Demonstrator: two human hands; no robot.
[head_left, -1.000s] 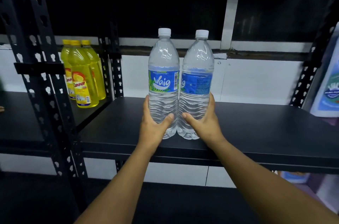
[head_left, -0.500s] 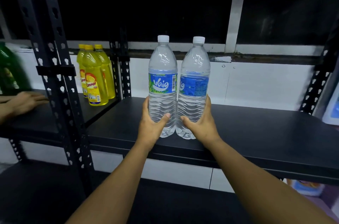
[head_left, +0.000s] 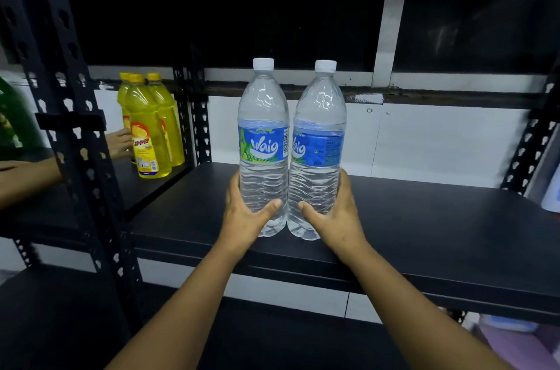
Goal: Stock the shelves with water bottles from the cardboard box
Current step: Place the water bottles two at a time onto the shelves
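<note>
On black shelf (head_left: 424, 218), clear white-capped bottles (head_left: 263, 157)

The black shelf (head_left: 424, 227) lies bare to the right of the two water bottles (head_left: 291, 151) and behind them to the white wall. On the left a perforated upright post (head_left: 75, 139) blocks sideways passage; beyond it stand yellow bottles (head_left: 148, 127) and another person's hand (head_left: 119, 144)

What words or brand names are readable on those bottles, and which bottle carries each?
"Waig": left water bottle, on its blue label.
"aig", partly turned away: right water bottle.
"Minuman", small, above "Waig" on the left one.
"Summer", uncertain: front yellow bottle.
Barcodes and fine print: too small to read.
</note>
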